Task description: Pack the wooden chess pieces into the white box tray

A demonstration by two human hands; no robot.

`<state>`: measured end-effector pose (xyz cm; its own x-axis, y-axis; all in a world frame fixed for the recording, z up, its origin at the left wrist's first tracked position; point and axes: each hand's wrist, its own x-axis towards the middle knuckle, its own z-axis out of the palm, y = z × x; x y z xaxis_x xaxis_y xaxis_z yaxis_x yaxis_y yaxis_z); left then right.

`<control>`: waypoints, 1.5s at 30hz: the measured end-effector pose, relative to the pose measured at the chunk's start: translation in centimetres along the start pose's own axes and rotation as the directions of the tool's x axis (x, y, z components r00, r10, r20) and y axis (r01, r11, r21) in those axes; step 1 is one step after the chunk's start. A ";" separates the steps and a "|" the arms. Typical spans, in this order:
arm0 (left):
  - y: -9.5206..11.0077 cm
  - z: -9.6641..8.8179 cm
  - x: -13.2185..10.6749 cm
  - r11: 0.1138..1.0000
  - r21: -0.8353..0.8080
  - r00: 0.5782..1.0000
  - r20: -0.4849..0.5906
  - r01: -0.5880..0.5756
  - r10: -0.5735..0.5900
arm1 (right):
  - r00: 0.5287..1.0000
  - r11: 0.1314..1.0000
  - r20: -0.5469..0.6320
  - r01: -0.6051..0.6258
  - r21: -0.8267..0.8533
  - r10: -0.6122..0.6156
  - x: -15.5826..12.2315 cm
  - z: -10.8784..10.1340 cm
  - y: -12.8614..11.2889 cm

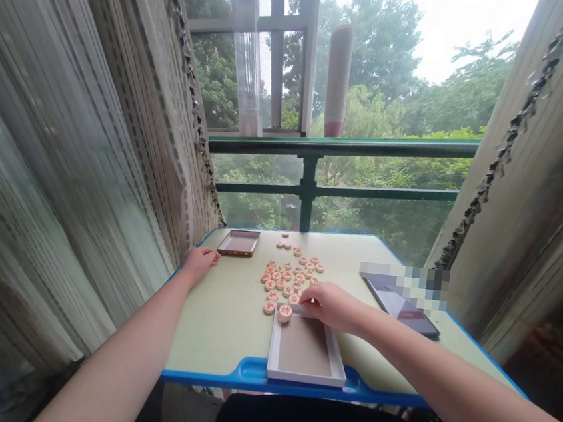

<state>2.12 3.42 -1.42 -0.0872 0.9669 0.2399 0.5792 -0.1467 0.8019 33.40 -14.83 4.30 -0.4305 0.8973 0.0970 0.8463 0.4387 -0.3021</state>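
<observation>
My right hand (325, 303) is above the far end of an open shallow box (307, 345), its fingers pinched together at the edge of a cluster of xiangqi pieces (287, 275). A piece is partly hidden at its fingertips. Inside the box's far left corner lies one round wooden piece (285, 313) with a red character. The other pieces are scattered on the table, several with red markings face up. At the table's left edge rests my left hand (200, 264), fingers curled, with no object visible in it. Beside it is a brown-rimmed box part (238, 243).
A dark flat tablet-like device (407, 308) lies on the right of the pale table (213, 331), which has a blue rim. Curtains (114, 119) hang on both sides. Beyond the table stands a green railing (307, 187) at the window.
</observation>
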 end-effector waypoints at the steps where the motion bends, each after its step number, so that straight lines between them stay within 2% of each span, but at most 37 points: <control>1: 0.0 0.0 0.1 1.000 0.002 1.000 -0.005 -0.001 0.001 | 1.000 1.000 0.005 0.001 -0.006 -0.001 0.3 -0.1 0.1; 5: -0.2 0.0 0.1 0.999 0.030 1.000 0.001 -0.017 0.017 | 0.998 0.999 0.053 -0.031 -0.023 0.032 1.3 -1.5 0.4; 10: 0.1 0.2 0.1 0.976 0.190 0.993 0.065 -0.108 0.097 | 0.983 0.983 0.139 -0.136 0.127 0.118 1.9 -4.4 1.5; 12: 0.1 0.2 0.0 0.964 0.231 0.991 0.076 -0.129 0.114 | 0.974 0.980 0.183 -0.154 0.125 0.130 2.0 -5.0 2.0; 15: 0.1 0.2 -0.1 0.960 0.248 0.990 0.074 -0.132 0.117 | 0.964 0.991 0.242 -0.122 0.052 0.106 1.8 -4.6 2.3; 17: 0.2 0.1 -0.2 0.962 0.245 0.992 0.069 -0.123 0.110 | 0.967 0.995 0.242 -0.091 0.038 0.079 1.5 -4.0 2.3; 22: 0.2 0.0 -0.2 0.966 0.234 0.994 0.057 -0.106 0.096 | 0.977 0.990 0.214 -0.042 0.132 0.013 0.8 -3.1 2.3; 27: 0.2 -0.1 -0.1 0.976 0.205 0.997 0.052 -0.072 0.063 | 0.987 0.986 0.145 0.046 0.163 -0.070 0.2 -2.5 1.9; 32: 0.2 -0.2 -0.2 0.982 0.177 0.998 0.034 -0.060 0.055 | 0.996 0.985 -0.006 0.086 0.147 -0.086 0.1 -1.8 1.5; 38: -0.6 -0.1 0.3 0.985 0.163 0.998 0.034 -0.049 0.044 | 0.982 0.967 0.000 0.186 0.174 -0.189 0.5 -0.9 1.7; 42: -0.4 -0.1 0.3 0.987 0.159 0.999 0.031 -0.037 0.033 | 0.984 0.967 -0.012 0.179 0.182 -0.180 0.5 -0.7 1.7; 45: 1.1 -0.2 -0.7 0.977 0.199 0.997 0.007 -0.075 0.076 | 0.989 0.970 0.004 0.147 0.194 -0.151 0.6 -0.6 1.6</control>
<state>2.71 2.50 -0.61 -0.0376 0.9544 0.2960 0.7336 -0.1748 0.6567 34.67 -13.59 4.47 -0.5549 0.8205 0.1373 0.6964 0.5484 -0.4630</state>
